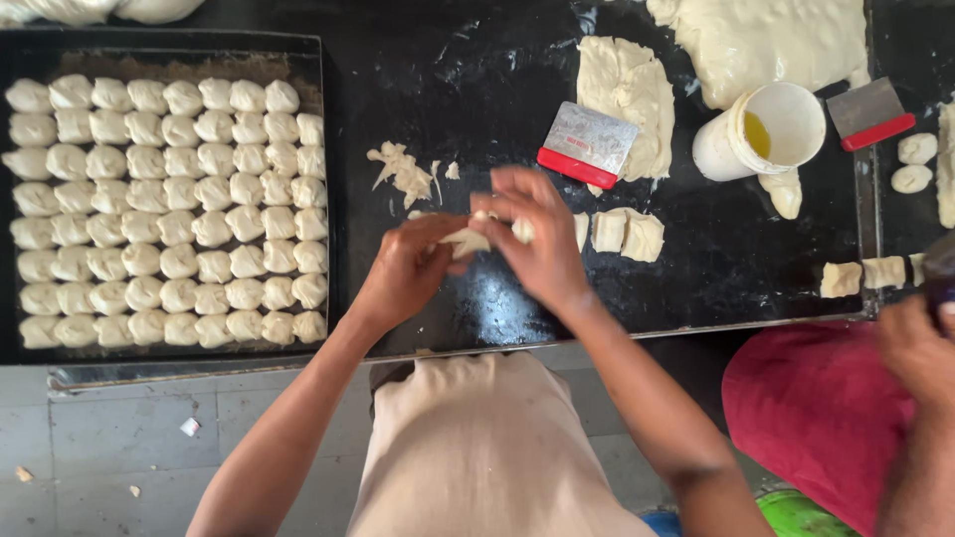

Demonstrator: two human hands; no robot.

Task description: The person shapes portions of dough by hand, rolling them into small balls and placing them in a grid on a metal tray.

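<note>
both hands meet over the black worktop, near its front edge: the left hand and the right hand have their fingers pinched closed on one small dough piece held between them, just above the surface. just right of the hands lie cut dough squares. a red-handled scraper rests on a dough slab behind them, beside a white cup with yellow liquid. to the left, a dark tray is packed with rows of shaped dough balls. another person's hand shows at the right edge
</note>
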